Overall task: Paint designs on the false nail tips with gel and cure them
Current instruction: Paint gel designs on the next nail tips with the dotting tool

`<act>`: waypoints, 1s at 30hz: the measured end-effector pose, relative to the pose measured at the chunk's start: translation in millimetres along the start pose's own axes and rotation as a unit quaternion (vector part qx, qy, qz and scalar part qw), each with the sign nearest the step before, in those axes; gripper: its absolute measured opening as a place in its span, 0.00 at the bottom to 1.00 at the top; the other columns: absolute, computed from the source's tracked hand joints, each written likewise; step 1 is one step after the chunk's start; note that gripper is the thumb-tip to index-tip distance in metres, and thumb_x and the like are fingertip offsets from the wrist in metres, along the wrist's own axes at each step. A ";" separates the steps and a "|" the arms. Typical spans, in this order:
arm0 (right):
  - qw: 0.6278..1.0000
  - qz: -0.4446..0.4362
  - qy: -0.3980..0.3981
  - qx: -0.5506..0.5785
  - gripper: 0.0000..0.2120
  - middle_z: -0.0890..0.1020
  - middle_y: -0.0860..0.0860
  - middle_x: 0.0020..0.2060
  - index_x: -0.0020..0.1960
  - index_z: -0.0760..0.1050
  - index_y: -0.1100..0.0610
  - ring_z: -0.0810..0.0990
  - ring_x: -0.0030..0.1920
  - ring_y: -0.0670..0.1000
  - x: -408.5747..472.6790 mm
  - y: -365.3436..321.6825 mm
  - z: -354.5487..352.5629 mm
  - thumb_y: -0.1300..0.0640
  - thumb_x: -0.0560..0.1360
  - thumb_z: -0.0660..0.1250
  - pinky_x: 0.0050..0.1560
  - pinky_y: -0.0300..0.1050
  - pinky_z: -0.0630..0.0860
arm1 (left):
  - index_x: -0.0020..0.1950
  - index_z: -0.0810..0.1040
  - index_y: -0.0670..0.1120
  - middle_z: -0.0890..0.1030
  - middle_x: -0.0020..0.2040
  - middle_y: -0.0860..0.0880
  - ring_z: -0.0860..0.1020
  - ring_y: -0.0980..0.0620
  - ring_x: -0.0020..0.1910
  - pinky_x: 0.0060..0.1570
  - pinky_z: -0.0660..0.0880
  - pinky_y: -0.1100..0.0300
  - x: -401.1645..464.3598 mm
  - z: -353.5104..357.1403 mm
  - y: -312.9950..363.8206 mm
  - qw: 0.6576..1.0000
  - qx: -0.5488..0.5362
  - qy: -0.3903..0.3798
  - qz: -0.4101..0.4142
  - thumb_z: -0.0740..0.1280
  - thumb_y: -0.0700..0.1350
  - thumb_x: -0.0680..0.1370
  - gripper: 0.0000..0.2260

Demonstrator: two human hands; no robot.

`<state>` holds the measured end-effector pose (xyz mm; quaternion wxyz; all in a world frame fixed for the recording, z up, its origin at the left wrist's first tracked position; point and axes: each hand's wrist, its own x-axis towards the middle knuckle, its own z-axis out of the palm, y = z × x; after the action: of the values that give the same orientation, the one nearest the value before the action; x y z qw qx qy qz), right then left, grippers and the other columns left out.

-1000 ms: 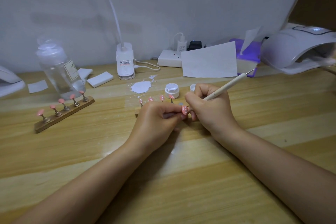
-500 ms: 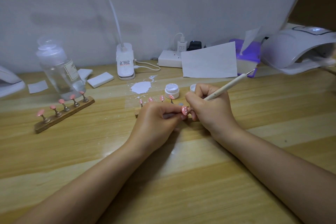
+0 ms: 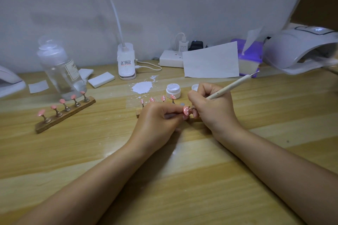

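My left hand (image 3: 157, 122) pinches a small metal stand topped by a pink nail tip (image 3: 186, 110) with white dots. My right hand (image 3: 212, 107) grips a white dotting pen (image 3: 230, 86), its working end at that tip. Behind my hands stand several dotted pink tips (image 3: 157, 99) on a wooden holder mostly hidden by my left hand. An open white gel pot (image 3: 173, 90) sits behind them, its lid (image 3: 196, 87) beside it. A second wooden holder (image 3: 65, 113) with several plain pink tips lies at the left. The white curing lamp (image 3: 300, 51) stands at the far right.
A clear bottle (image 3: 60, 69), white pads (image 3: 101, 79) and a clip lamp base (image 3: 126, 62) stand at the back left. A white gel smear (image 3: 142, 87) marks the wooden table (image 3: 182, 179). A power strip (image 3: 171, 58), paper sheet (image 3: 211, 61) and purple tissue box (image 3: 250, 56) line the back.
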<state>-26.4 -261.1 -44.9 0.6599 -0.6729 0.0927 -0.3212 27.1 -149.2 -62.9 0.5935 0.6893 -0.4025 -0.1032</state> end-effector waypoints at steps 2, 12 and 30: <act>1.000 0.000 -0.002 0.000 0.18 0.67 0.48 0.13 0.25 0.59 0.59 0.70 0.15 0.43 0.0 -0.3 0.3 0.71 0.69 0.62 0.20 0.30 0.65 | 0.40 0.81 0.56 0.82 0.35 0.62 0.79 0.67 0.40 0.32 0.76 0.70 0.0 0.1 0.4 1.000 0.003 -0.001 0.002 0.68 0.33 0.73 0.16; 1.000 -0.001 0.002 0.000 0.19 0.67 0.48 0.13 0.25 0.59 0.59 0.70 0.15 0.43 0.8 0.7 -0.1 0.71 0.69 0.62 0.20 0.31 0.65 | 0.39 0.81 0.55 0.82 0.34 0.63 0.80 0.66 0.41 0.32 0.76 0.70 -0.1 0.2 1.4 1.000 -0.005 -0.004 -0.005 0.68 0.33 0.73 0.15; 1.000 0.000 0.018 -0.012 0.18 0.68 0.48 0.13 0.25 0.60 0.59 0.70 0.16 0.43 2.0 2.9 -1.5 0.70 0.69 0.63 0.21 0.31 0.66 | 0.41 0.80 0.59 0.81 0.34 0.64 0.79 0.67 0.40 0.32 0.76 0.70 -0.6 0.7 3.2 1.000 0.015 0.005 -0.013 0.68 0.35 0.73 0.16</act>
<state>-24.8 -263.8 -47.2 0.6500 -0.6747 0.1081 -0.3326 24.9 -149.3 -60.4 0.5839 0.7039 -0.3915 -0.1015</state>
